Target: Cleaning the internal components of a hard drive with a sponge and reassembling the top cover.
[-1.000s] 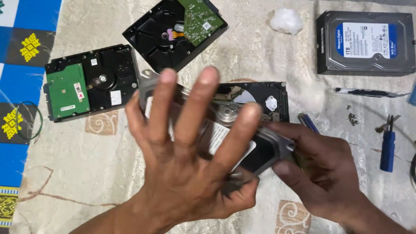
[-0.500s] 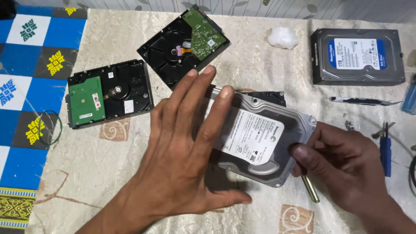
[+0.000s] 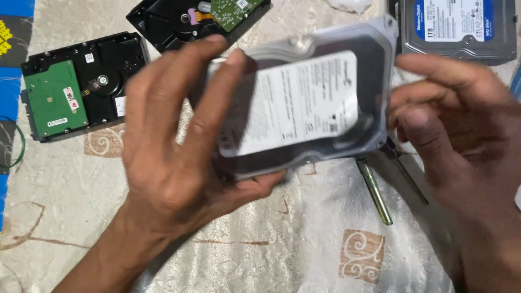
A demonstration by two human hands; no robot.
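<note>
hard drive cover point(image 3: 304, 103) motion-blurred, left hand point(image 3: 173, 146) hiding its left end, blue-labelled drive point(image 3: 456, 27) cut off by top edge

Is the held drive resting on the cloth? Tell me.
No, both the left hand and right hand hold the drive lifted above the cloth.

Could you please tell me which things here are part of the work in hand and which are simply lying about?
In hand:
- grey metal hard drive with white label, held by left hand and right hand

Lying about:
- black drive with green circuit board
- opened black drive
- blue-labelled drive
- metal rod
- patterned cloth
</note>
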